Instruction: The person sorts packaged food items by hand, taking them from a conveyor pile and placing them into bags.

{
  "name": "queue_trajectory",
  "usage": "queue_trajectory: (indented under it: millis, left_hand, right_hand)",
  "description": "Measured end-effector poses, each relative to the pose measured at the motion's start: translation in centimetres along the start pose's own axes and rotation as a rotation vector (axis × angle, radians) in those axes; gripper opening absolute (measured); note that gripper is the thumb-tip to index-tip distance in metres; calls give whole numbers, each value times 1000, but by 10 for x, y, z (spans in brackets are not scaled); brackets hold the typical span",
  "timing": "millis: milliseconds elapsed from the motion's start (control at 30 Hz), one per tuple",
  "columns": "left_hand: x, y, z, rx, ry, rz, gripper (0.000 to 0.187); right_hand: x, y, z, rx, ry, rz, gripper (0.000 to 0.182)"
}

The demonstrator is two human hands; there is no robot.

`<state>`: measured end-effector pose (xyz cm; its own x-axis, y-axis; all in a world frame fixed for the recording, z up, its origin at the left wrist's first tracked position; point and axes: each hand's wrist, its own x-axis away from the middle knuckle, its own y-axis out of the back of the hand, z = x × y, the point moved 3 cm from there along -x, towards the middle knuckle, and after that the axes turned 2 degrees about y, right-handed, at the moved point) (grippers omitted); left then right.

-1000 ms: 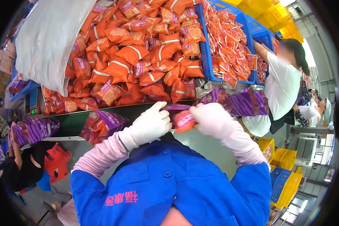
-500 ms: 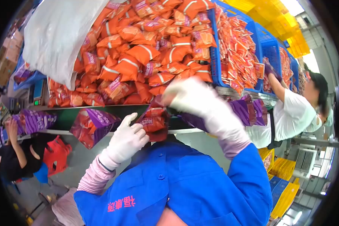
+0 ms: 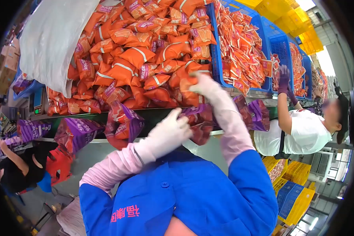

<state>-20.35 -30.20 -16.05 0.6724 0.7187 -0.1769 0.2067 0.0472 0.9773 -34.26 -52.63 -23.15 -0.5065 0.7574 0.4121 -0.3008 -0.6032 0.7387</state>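
Observation:
My right hand (image 3: 205, 85), in a white glove, reaches into the heap of orange packets (image 3: 137, 55). Its fingers are closed on one orange packet (image 3: 187, 87) at the near side of the heap. My left hand (image 3: 171, 131), gloved too, is at the left edge of a standing purple bag (image 3: 200, 122), fingers apart; whether they touch its rim is hard to tell. To the left, another purple bag (image 3: 124, 122) gapes, with red-orange packets inside. Beyond it stands a further purple bag (image 3: 78, 133).
The bags stand along a green belt (image 3: 153, 114). Blue crates (image 3: 269, 43) of small flat sachets line the right. A white plastic sheet (image 3: 51, 43) covers the heap's left. One co-worker (image 3: 308, 129) stands at right, another (image 3: 21, 165) at left.
My right hand has risen from a bag to the heap and closed on a packet. The bags have shifted left, and my left hand has moved right to another bag.

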Motion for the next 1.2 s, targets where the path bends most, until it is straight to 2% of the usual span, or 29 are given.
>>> queue_trajectory:
  millis: [33, 67, 100, 133, 200, 267, 300, 333, 400, 433, 467, 567, 700, 767, 800, 833, 867, 933, 1000, 1067, 1133, 1167, 1200]
  left_hand:
    - [7, -7, 11, -23, 15, 20, 9]
    - [15, -10, 20, -46, 30, 40, 6]
    - [22, -11, 25, -8, 24, -54, 6]
    - [29, -9, 29, 17, 44, -95, 5]
    - [39, -3, 33, 76, 71, -97, 5]
    - [48, -6, 34, 84, 65, -112, 6]
    - [54, -6, 33, 96, 61, -126, 6]
    - [57, -2, 30, 98, 41, -151, 6]
    - [65, 0, 22, 67, 17, -143, 6]
    - [66, 4, 18, 97, -2, -202, 7]
    - [64, 4, 15, 162, -6, -293, 9]
    - [72, -1, 7, 67, -24, -259, 9]
    - [104, 6, 20, 130, 123, -230, 8]
    - [116, 20, 27, 118, 180, -230, 5]
    - [122, 24, 29, 65, 209, -192, 4]
    - [130, 25, 30, 85, 250, -218, 3]
    - [137, 26, 31, 106, 289, -240, 3]
    - [146, 27, 29, 76, 306, -204, 6]
    - [147, 25, 31, 63, 332, -161, 8]
    - [140, 31, 27, 93, 331, -205, 8]
    - [131, 40, 27, 177, 391, -251, 27]
    - [125, 46, 27, 222, 349, -213, 38]
    - [117, 46, 26, 234, 333, -206, 38]
  right_hand:
    - [20, 22, 0, -126, 330, -157, 75]
    - [61, 54, 35, -283, 443, -141, 74]
    - [112, 75, 78, -772, 289, 63, 76]
    - [121, 78, 72, -527, 549, 47, 76]
    - [140, 59, 92, -247, 658, 223, 74]
    - [142, 24, 100, 89, 623, 309, 63]
    - [140, 12, 110, 179, 532, 435, 58]
    - [142, 5, 118, 404, 560, 438, 41]
    - [136, -15, 141, 745, 484, 543, 32]
    - [133, -22, 129, 748, 488, 546, 32]
    - [116, -55, 150, 725, 485, 569, 31]
    - [95, -117, 160, 660, 477, 637, 28]
    - [63, -175, 149, 581, 495, 753, 24]
    - [41, -190, 135, 540, 493, 813, 23]
    - [60, -124, 192, 578, 294, 913, 34]
    - [71, -75, 219, 488, 452, 732, 33]
    - [56, -55, 213, 127, 802, 552, 29]
    - [-1, -27, 202, 114, 604, 167, 35]
    - [-69, -40, 164, 600, 516, 107, 58]
    - [-106, -106, 107, 792, 365, 143, 68]
    - [-109, -116, 107, 576, 340, 228, 63]
    - [-116, -111, 116, 649, 324, 255, 61]
    - [-107, -93, 135, 713, 305, 293, 59]
